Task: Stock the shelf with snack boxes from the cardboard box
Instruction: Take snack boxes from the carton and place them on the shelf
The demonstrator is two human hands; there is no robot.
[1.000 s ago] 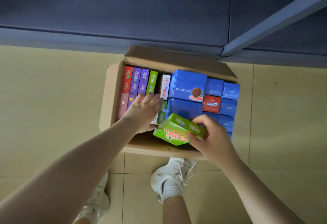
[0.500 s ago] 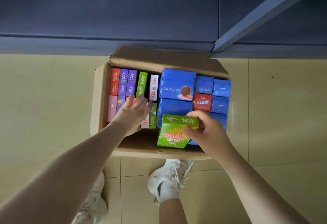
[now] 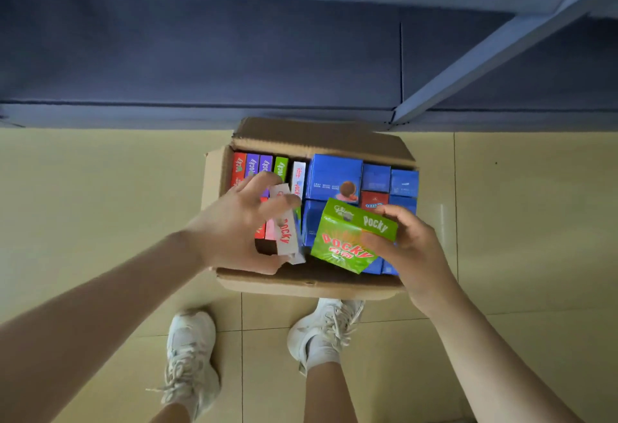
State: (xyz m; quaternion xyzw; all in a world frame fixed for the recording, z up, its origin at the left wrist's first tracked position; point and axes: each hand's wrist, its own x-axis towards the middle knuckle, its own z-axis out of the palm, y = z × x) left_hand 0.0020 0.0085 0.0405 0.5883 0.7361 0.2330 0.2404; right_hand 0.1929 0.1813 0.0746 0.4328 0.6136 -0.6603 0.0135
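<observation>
An open cardboard box [image 3: 214, 178] sits on the floor against the shelf base. Inside stand several narrow Pocky boxes [image 3: 252, 165] on the left and blue cookie boxes [image 3: 332, 173] with one red Oreo box [image 3: 374, 200] on the right. My left hand [image 3: 234, 225] is closed around a white Pocky box [image 3: 286, 225], lifted partly out of the row. My right hand [image 3: 411, 245] grips a green Pocky box [image 3: 347, 235], tilted above the box's near right part.
The dark blue shelf [image 3: 200, 54] runs along the top, with a slanted grey upright [image 3: 495, 51] at right. Beige floor tiles [image 3: 83, 205] surround the box. My two white shoes [image 3: 190, 355] stand just behind its near flap.
My left hand has closed on the white Pocky box and pulled it up out of the row. The green box in my right hand has tilted and risen slightly.
</observation>
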